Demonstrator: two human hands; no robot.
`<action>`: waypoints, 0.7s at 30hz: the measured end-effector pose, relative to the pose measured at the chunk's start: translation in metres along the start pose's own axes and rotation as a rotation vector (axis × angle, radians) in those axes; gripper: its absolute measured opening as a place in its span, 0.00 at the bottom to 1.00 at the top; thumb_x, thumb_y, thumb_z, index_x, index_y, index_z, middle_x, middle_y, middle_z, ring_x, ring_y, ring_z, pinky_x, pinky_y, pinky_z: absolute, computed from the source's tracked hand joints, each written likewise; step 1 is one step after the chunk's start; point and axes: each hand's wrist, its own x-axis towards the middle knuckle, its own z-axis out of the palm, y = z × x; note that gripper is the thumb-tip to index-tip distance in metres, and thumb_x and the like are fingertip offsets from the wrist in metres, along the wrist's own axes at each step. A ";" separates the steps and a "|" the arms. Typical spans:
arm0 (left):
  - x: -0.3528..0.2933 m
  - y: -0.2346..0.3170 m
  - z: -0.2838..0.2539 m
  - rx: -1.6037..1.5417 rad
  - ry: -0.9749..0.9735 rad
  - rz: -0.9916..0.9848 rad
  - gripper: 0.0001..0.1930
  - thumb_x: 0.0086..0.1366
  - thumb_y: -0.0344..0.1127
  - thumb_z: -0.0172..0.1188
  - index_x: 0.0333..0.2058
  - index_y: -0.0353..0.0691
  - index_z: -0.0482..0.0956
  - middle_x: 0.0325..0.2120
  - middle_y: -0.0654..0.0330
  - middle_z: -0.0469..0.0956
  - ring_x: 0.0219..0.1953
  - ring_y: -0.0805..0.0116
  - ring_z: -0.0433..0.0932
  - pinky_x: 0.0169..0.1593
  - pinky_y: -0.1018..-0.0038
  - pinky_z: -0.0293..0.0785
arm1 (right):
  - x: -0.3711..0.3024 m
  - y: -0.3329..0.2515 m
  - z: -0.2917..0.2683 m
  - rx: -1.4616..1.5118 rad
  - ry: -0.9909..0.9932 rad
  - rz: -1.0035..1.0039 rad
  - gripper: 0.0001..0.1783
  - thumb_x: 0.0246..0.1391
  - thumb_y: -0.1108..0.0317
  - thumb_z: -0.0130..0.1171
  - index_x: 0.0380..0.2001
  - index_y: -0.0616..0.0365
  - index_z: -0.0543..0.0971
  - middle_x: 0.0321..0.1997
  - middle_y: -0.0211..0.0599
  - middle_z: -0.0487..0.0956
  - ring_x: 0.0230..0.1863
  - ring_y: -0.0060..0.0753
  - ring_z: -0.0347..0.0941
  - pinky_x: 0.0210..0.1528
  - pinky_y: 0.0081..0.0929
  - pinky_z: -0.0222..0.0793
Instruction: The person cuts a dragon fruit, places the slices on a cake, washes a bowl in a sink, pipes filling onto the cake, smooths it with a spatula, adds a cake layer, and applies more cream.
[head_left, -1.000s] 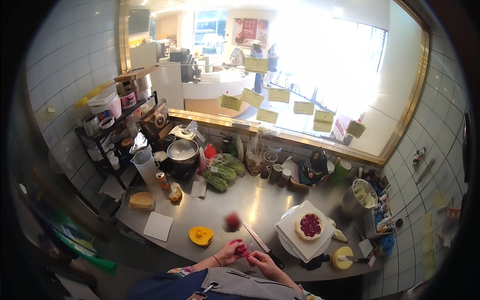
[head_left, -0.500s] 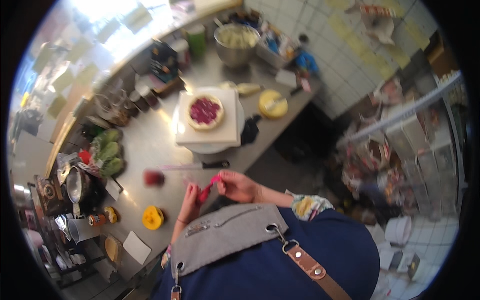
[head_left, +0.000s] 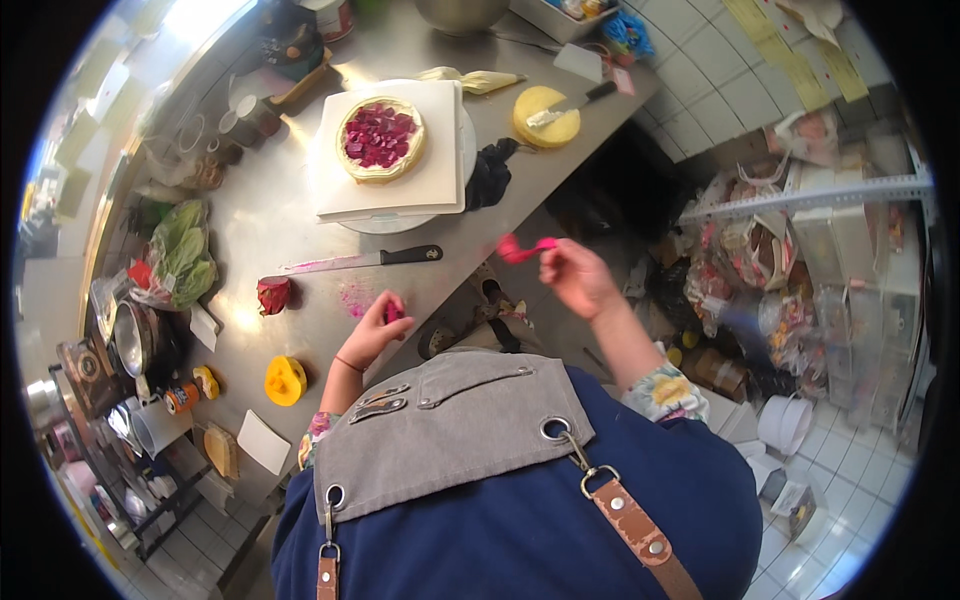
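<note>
My left hand [head_left: 374,330] is closed around a dark pink piece of fruit, mostly hidden by the fingers, above the table's near edge. Out to the right, past that edge, my right hand [head_left: 580,284] pinches a bright pink strip of peel [head_left: 520,248]. A knife [head_left: 400,256] with a black handle and pink-stained blade lies beyond my left hand, near pink juice [head_left: 355,298]. Left of the blade tip sits a dark red piece of fruit [head_left: 273,295], apparently dragon fruit. Farther back, a round cream-edged cake [head_left: 380,175] topped with red fruit cubes rests on a white square board [head_left: 438,150].
Back right is a round sponge [head_left: 560,132] with a spatula [head_left: 585,98] on top. A piping bag [head_left: 470,80] and black gloves [head_left: 492,175] lie near the board. Cut yellow fruit [head_left: 285,380] and bagged greens [head_left: 185,250] sit left. Shelving [head_left: 810,200] stands right.
My hands have parted: the right has swung right with the pink strip, the left holds the fruit piece. The view has shifted, so the table sits higher in it.
</note>
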 end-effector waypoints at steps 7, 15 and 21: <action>0.000 -0.041 -0.042 -1.236 0.066 0.084 0.06 0.69 0.40 0.58 0.37 0.46 0.75 0.35 0.63 0.75 0.35 0.73 0.71 0.34 0.78 0.70 | 0.046 -0.122 -0.249 -1.343 0.709 -0.293 0.25 0.66 0.53 0.50 0.58 0.58 0.76 0.49 0.46 0.82 0.46 0.46 0.80 0.47 0.35 0.75; -0.012 -0.089 -0.056 -1.726 0.501 -0.074 0.15 0.71 0.46 0.52 0.32 0.39 0.73 0.32 0.57 0.71 0.31 0.65 0.70 0.34 0.71 0.75 | 0.086 0.063 -0.043 -2.023 -0.676 -0.993 0.18 0.50 0.77 0.56 0.46 0.55 0.78 0.41 0.39 0.81 0.41 0.44 0.78 0.45 0.38 0.75; -0.027 -0.064 -0.053 -1.693 0.109 -0.043 0.18 0.74 0.47 0.49 0.34 0.36 0.74 0.34 0.56 0.71 0.36 0.62 0.72 0.41 0.66 0.77 | 0.150 0.189 0.072 -2.203 -0.557 -0.748 0.27 0.48 0.70 0.61 0.53 0.60 0.67 0.51 0.48 0.71 0.56 0.51 0.69 0.56 0.44 0.68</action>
